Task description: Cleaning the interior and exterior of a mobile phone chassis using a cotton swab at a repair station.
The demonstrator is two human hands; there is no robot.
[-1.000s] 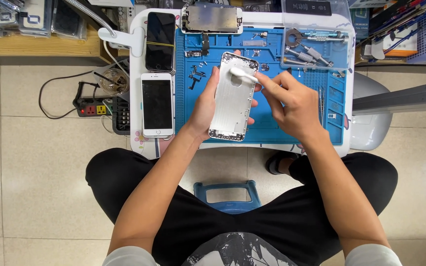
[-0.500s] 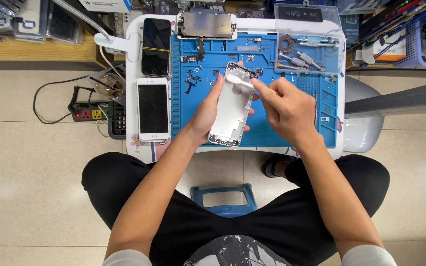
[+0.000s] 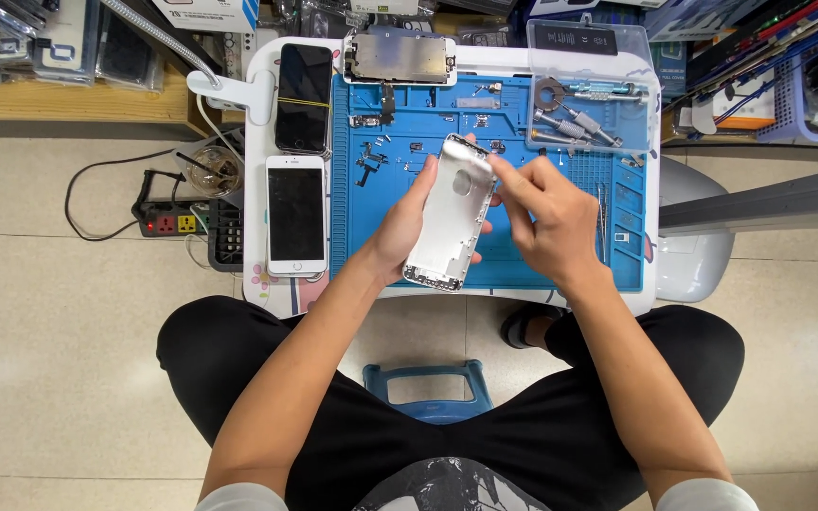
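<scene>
1. Centrally, the left hand (image 3: pixel 407 222) grips a silver phone shell (image 3: pixel 451 214) from its left side, thumb along the near edge and fingers wrapped behind, holding it tilted above the blue mat (image 3: pixel 523 260).
2. At 3 o'clock of the shell, the right hand (image 3: pixel 549 220) has its fingers pressed together, the fingertips (image 3: pixel 496 172) touching the shell's upper right edge; whether something small is pinched between them I cannot tell.
3. Beneath both hands the mat covers most of the white tabletop (image 3: pixel 256 142), with small screws and metal parts (image 3: pixel 371 151) scattered at 11 o'clock of the shell.
4. At 12 o'clock, well apart from the hands, a stripped phone screen assembly (image 3: pixel 400 59) lies across the mat's far edge.
5. At 1 o'clock, screwdrivers (image 3: pixel 575 121) lie under a clear plastic lid (image 3: pixel 591 57), near the right hand.
6. At 9 o'clock, a white phone (image 3: pixel 295 216) lies face up just beside the mat, and a black phone (image 3: pixel 303 85) lies beyond it at 10 o'clock.
7. Farther out at 9 o'clock, a power strip (image 3: pixel 168 223) sits on the tiled floor (image 3: pixel 40 331).
8. At 6 o'clock, between the person's knees, a blue stool (image 3: pixel 428 383) shows below the tabletop edge.
</scene>
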